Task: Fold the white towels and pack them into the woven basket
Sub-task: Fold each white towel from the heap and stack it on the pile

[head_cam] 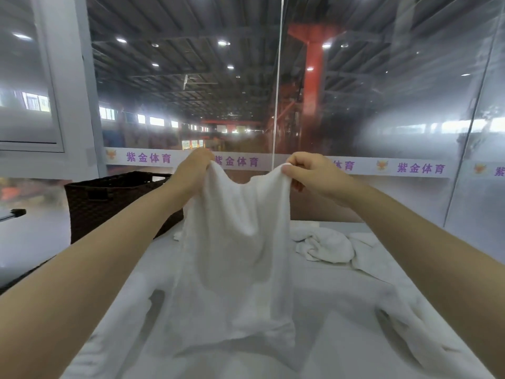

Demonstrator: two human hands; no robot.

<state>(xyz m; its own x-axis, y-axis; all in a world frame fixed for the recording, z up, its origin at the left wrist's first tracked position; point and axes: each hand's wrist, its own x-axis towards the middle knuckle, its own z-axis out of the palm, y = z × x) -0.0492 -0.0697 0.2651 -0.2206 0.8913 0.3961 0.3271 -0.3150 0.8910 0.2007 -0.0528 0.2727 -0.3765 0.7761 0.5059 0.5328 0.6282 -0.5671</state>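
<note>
A white towel [237, 242] hangs in the air in front of me, held up by its two top corners. My left hand [194, 170] grips the left corner and my right hand [308, 170] pinches the right corner between thumb and fingers. The towel's lower edge drapes down to the white table [328, 337]. A dark brown woven basket [109, 203] stands at the table's back left, partly behind my left forearm; its inside is hidden.
A crumpled white towel [325, 246] lies at the back right of the table, and more white cloth [369, 255] spreads beside it. Clear glass panels with a printed strip [410, 168] close off the space behind the table.
</note>
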